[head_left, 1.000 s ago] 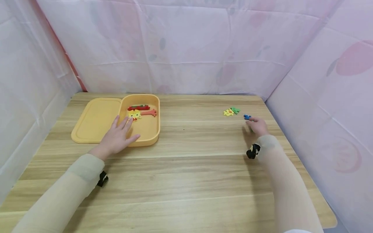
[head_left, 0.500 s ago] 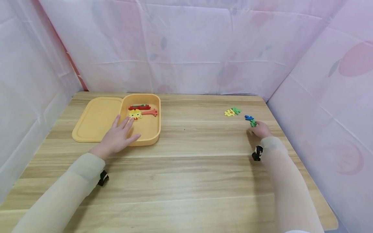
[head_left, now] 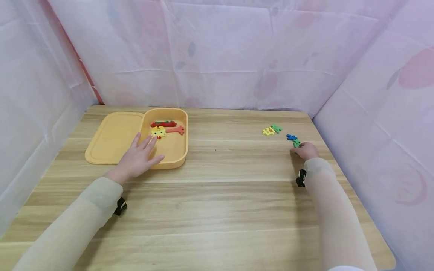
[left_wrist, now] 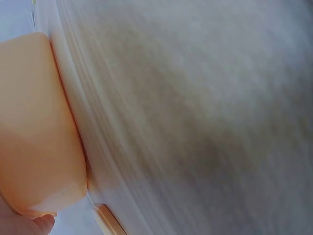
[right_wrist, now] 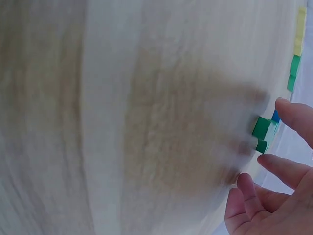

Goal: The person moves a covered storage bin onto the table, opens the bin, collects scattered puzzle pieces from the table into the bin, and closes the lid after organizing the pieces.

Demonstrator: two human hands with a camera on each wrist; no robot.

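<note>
My left hand [head_left: 137,160] lies flat, fingers spread, on the near rim of an orange box [head_left: 184,150], whose wall [left_wrist: 34,122] fills the left wrist view. In the box are a yellow animal piece [head_left: 158,132], a red piece [head_left: 162,124] and an orange-red piece [head_left: 176,130]. My right hand [head_left: 306,150] rests on the table at the far right. Its fingers [right_wrist: 293,115] are loosely extended just behind a small green piece [head_left: 296,143] [right_wrist: 264,133]. A blue piece [head_left: 291,137] [right_wrist: 276,116] touches the green one. I hold nothing.
The box's lid [head_left: 113,137] lies open to its left. A yellow piece [head_left: 268,131] and another green piece [head_left: 276,128] sit together beyond the right hand. Pink cloth walls close in the wooden table [head_left: 217,195] on three sides.
My right hand has drawn back a little toward me, uncovering the small green piece beside the blue one. The left hand has stayed on the box.
</note>
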